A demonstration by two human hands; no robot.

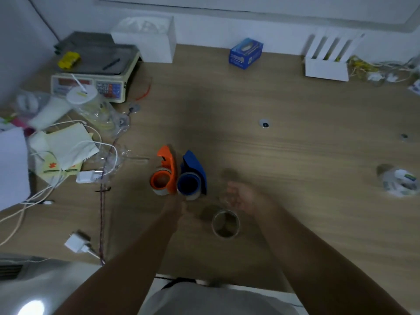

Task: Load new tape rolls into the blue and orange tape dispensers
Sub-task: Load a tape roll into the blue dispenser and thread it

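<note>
Head view, tape roll (225, 223) between both hands, right grip (244, 198) wide, left grip (179, 208) unclear

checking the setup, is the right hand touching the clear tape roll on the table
Cannot tell. In the head view the right hand is blurred just above the clear tape roll; the fingers are smeared near its rim, so neither contact nor a gap shows plainly.

Dim, soft focus; motion-blurred hands; wide-angle edge distortion.

Weighing scale (91, 73), blue box (246, 53), white rack (327, 62), what looks like chargers (76, 243)
</note>
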